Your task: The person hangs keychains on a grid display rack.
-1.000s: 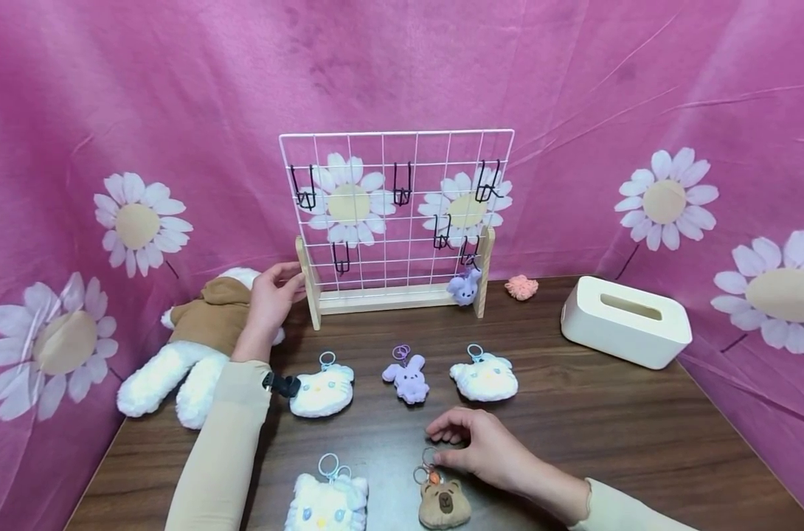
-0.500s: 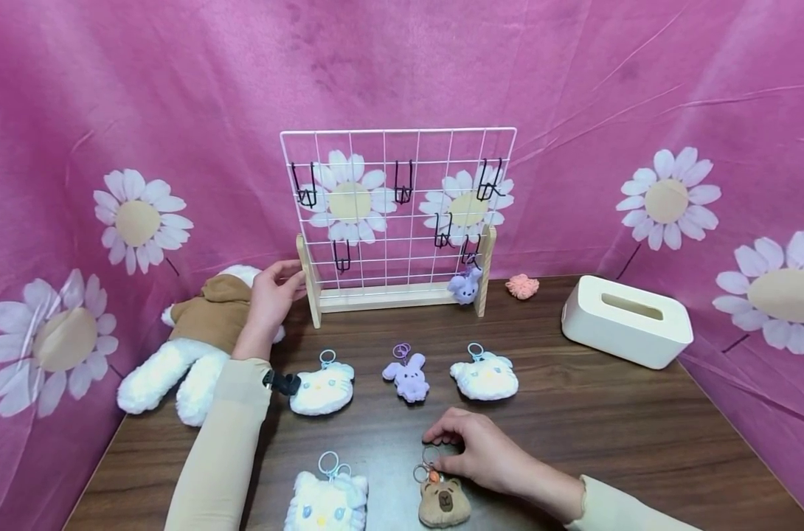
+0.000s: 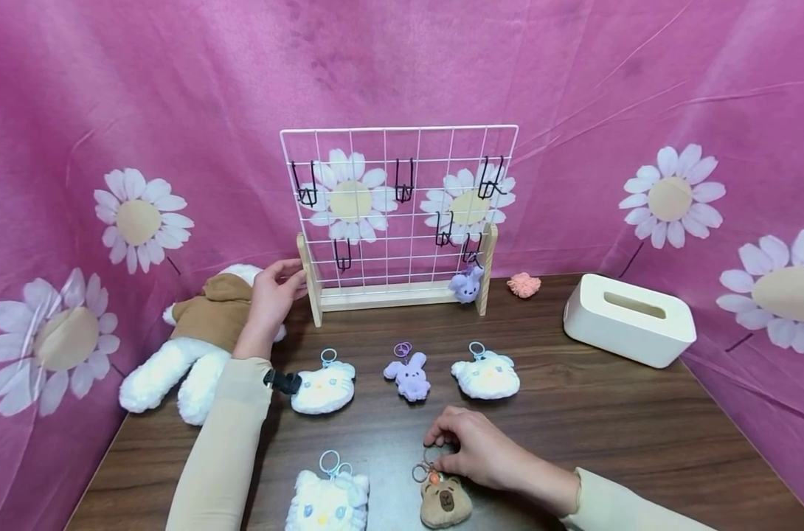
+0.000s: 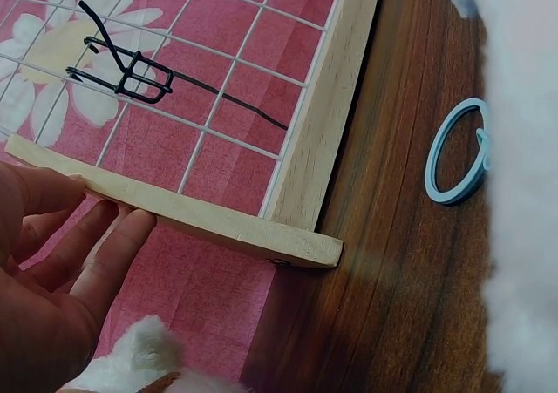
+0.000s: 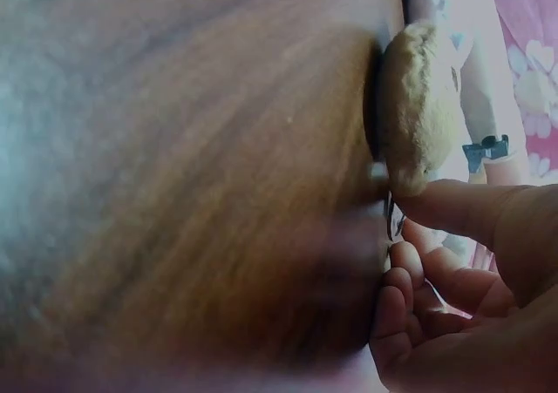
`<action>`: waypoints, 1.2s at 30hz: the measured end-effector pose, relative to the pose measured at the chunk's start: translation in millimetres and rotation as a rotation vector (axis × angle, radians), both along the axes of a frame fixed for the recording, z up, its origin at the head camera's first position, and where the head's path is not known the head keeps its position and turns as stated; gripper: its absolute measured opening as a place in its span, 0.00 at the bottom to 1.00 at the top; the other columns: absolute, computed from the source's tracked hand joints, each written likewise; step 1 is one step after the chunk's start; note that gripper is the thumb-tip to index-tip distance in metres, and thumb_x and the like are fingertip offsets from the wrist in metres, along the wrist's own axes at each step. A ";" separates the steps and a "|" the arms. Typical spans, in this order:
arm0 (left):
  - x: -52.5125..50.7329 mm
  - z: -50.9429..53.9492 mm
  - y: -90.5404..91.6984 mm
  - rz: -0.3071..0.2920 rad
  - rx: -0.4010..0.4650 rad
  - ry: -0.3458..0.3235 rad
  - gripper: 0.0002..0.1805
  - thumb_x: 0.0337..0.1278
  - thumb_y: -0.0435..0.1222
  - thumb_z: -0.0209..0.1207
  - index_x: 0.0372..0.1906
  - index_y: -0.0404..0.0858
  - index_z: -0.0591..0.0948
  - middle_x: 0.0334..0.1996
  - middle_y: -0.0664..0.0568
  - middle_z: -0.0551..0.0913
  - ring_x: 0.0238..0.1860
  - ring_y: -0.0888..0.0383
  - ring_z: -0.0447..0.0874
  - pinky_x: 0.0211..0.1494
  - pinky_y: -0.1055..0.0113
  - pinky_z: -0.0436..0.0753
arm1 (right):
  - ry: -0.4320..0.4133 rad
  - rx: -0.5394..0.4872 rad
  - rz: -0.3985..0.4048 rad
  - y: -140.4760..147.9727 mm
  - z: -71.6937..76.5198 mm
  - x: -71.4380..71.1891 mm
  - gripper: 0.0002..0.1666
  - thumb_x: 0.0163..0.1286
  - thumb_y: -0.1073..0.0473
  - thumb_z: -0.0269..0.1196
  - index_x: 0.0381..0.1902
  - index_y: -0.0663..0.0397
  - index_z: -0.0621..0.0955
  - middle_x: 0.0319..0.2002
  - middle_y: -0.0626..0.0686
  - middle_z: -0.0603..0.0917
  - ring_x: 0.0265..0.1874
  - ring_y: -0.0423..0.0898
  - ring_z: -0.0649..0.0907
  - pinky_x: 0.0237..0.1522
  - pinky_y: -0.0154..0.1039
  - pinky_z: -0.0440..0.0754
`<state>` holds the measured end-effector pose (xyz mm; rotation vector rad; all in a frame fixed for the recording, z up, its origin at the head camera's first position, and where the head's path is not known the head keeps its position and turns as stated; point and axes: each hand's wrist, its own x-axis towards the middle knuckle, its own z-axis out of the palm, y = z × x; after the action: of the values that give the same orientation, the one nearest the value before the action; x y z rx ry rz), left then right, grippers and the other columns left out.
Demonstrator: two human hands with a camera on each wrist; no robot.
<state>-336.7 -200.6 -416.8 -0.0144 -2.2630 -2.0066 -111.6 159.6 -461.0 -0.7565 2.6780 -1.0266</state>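
My left hand (image 3: 274, 299) touches the wooden side post (image 3: 311, 284) of a white wire grid rack (image 3: 402, 214) with its fingertips. In the left wrist view, the fingers (image 4: 118, 245) lie fairly straight against the post's outer face. At the front of the table my right hand (image 3: 483, 450) pinches the metal ring (image 3: 431, 453) of a brown capybara plush keychain (image 3: 445, 505) between thumb and index finger. The capybara lies on the table. In the right wrist view the thumb (image 5: 453, 208) is against the plush, and the ring is mostly hidden.
Black hooks (image 3: 404, 184) sit on the grid; a purple bunny keychain (image 3: 466, 286) hangs at lower right. White cat keychains (image 3: 323, 389) and another purple bunny (image 3: 411, 377) lie on the table. A tissue box (image 3: 631, 324), pink pompom (image 3: 524, 285) and large plush (image 3: 206, 324) stand around.
The right index finger and thumb have closed in slightly on the capybara's ring. The left hand stays at the post. The view has shifted a little.
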 end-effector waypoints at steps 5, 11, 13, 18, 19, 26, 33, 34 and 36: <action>-1.2 1.2 0.7 0.007 0.003 0.006 0.22 0.85 0.32 0.60 0.74 0.27 0.79 0.58 0.39 0.85 0.43 0.68 0.91 0.58 0.73 0.97 | -0.011 0.017 -0.009 -1.4 2.7 -1.3 0.17 0.58 0.60 0.85 0.39 0.41 0.87 0.37 0.37 0.83 0.38 0.28 0.77 0.40 0.26 0.80; -2.4 -0.1 0.3 0.008 -0.002 0.005 0.22 0.85 0.32 0.60 0.74 0.27 0.79 0.62 0.36 0.84 0.43 0.67 0.91 0.57 0.73 0.97 | -0.019 0.001 -0.012 -3.7 1.5 -0.5 0.17 0.59 0.63 0.84 0.38 0.43 0.86 0.32 0.37 0.83 0.35 0.27 0.76 0.36 0.26 0.80; -2.0 -0.2 -0.1 0.007 -0.002 0.004 0.22 0.85 0.32 0.60 0.74 0.27 0.79 0.62 0.35 0.84 0.43 0.67 0.91 0.57 0.73 0.97 | -0.019 -0.006 -0.013 -4.3 0.4 -0.4 0.15 0.60 0.64 0.83 0.37 0.44 0.87 0.30 0.37 0.83 0.33 0.26 0.76 0.35 0.25 0.79; -0.2 -0.9 0.3 -0.003 0.010 0.000 0.22 0.85 0.32 0.60 0.74 0.26 0.79 0.60 0.37 0.84 0.44 0.67 0.91 0.57 0.74 0.96 | -0.034 -0.027 -0.015 -3.9 -1.1 -0.4 0.11 0.63 0.64 0.81 0.33 0.44 0.89 0.27 0.35 0.83 0.29 0.24 0.76 0.31 0.23 0.81; 0.2 -1.2 0.4 -0.006 0.012 0.000 0.22 0.85 0.32 0.60 0.74 0.26 0.79 0.59 0.38 0.84 0.44 0.67 0.91 0.57 0.74 0.96 | -0.041 -0.034 -0.017 -3.5 -1.0 -0.5 0.10 0.64 0.64 0.81 0.33 0.44 0.90 0.27 0.35 0.83 0.28 0.23 0.76 0.31 0.23 0.81; 1.0 -1.5 -0.2 -0.009 0.017 0.005 0.22 0.86 0.31 0.59 0.74 0.26 0.79 0.60 0.37 0.84 0.45 0.67 0.91 0.58 0.74 0.96 | -0.093 -0.086 -0.011 0.8 2.4 -1.7 0.07 0.68 0.61 0.81 0.34 0.44 0.91 0.26 0.35 0.85 0.27 0.24 0.77 0.28 0.23 0.81; 0.5 -1.5 -0.6 -0.010 0.011 0.004 0.22 0.86 0.32 0.59 0.74 0.26 0.79 0.66 0.32 0.83 0.46 0.66 0.90 0.57 0.76 0.96 | -0.087 -0.126 -0.011 4.4 4.8 -1.4 0.04 0.73 0.59 0.77 0.36 0.45 0.92 0.29 0.36 0.88 0.29 0.24 0.79 0.31 0.24 0.84; 0.4 -1.3 -0.5 -0.010 0.008 0.004 0.22 0.86 0.32 0.59 0.74 0.26 0.79 0.66 0.32 0.83 0.46 0.67 0.90 0.57 0.76 0.96 | -0.086 -0.132 -0.016 4.7 5.5 -1.3 0.04 0.73 0.58 0.77 0.36 0.45 0.92 0.29 0.37 0.88 0.29 0.24 0.79 0.31 0.24 0.84; 0.0 -0.8 -0.8 -0.009 0.010 0.005 0.22 0.86 0.31 0.59 0.74 0.26 0.79 0.65 0.33 0.83 0.46 0.67 0.90 0.57 0.76 0.96 | -0.087 -0.142 -0.029 5.0 7.5 -1.3 0.03 0.74 0.58 0.76 0.37 0.45 0.92 0.28 0.37 0.88 0.29 0.25 0.79 0.31 0.25 0.84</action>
<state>-336.8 -201.4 -417.6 -0.0284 -2.2544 -2.0197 -113.0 164.6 -453.6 -0.6822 2.5719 -1.2381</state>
